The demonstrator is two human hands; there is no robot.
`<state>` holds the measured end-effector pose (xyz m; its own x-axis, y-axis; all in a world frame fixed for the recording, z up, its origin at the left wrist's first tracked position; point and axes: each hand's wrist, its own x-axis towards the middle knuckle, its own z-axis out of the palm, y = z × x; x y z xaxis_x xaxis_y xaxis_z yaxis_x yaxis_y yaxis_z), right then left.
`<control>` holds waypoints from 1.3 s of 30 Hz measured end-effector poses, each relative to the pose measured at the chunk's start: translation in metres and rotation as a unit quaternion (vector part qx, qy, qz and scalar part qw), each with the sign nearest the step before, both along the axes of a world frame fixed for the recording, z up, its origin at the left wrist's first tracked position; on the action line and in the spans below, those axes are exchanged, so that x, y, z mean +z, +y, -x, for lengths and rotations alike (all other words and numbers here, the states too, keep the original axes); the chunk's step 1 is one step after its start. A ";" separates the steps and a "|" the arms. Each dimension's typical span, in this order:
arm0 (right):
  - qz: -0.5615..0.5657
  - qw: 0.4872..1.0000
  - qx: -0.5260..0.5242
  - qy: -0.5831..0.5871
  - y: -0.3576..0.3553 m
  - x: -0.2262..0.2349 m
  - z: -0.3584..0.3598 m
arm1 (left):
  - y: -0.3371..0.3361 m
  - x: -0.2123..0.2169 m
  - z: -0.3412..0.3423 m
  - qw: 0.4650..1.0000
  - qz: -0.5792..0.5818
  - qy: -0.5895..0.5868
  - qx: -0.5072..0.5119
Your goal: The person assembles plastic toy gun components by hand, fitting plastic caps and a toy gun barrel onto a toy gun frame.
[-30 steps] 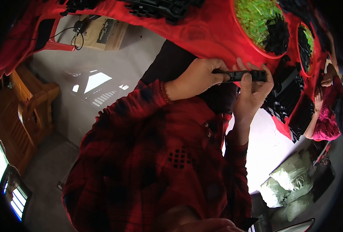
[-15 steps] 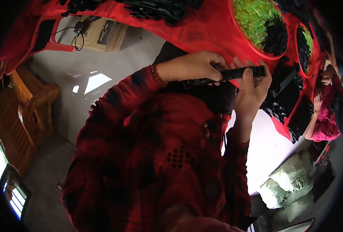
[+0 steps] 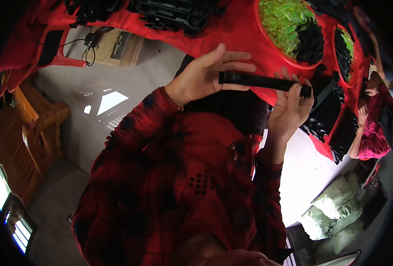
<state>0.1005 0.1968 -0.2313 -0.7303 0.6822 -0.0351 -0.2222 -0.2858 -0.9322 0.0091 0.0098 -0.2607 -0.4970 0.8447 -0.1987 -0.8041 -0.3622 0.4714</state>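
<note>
Two round red basins [image 3: 289,63] stand on the red cloth [image 3: 236,37], each holding glossy yellow-green pieces [image 3: 278,31] beside matte black pieces [image 3: 310,42]. At the cloth's near edge, the right hand [image 3: 291,105] pinches one long, narrow black strip [image 3: 263,80]; the left hand [image 3: 201,79] spreads wide at its other end, contact unclear.

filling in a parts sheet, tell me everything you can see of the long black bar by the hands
The long black bar is slim, straight and plastic-looking, with darker ends; finer detail is unclear. It slants slightly down to the right, seen against the red cloth. The right hand pinches its right end, thumb over it; its left end overlaps the open left hand, contact unclear.
</note>
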 end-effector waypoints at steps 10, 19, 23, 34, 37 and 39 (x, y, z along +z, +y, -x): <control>-0.048 0.996 -0.061 0.047 -0.011 -0.012 0.004 | 0.033 -0.006 -0.046 0.980 -0.081 -0.034 0.179; -0.241 0.967 0.012 -0.085 -0.033 -0.036 -0.033 | 0.043 0.017 -0.041 0.973 0.086 0.021 0.214; -0.259 0.953 0.089 -0.128 -0.028 -0.042 -0.046 | 0.042 0.006 -0.042 0.968 0.120 0.090 0.200; -0.247 0.880 0.297 -0.277 -0.031 -0.023 -0.050 | 0.045 0.016 -0.038 0.930 0.177 0.239 0.217; -0.303 0.882 0.290 -0.212 -0.040 -0.026 -0.047 | 0.042 0.023 -0.037 0.923 0.183 0.282 0.188; -0.329 0.872 0.299 -0.205 -0.040 -0.022 -0.048 | 0.044 0.023 -0.038 0.916 0.179 0.296 0.202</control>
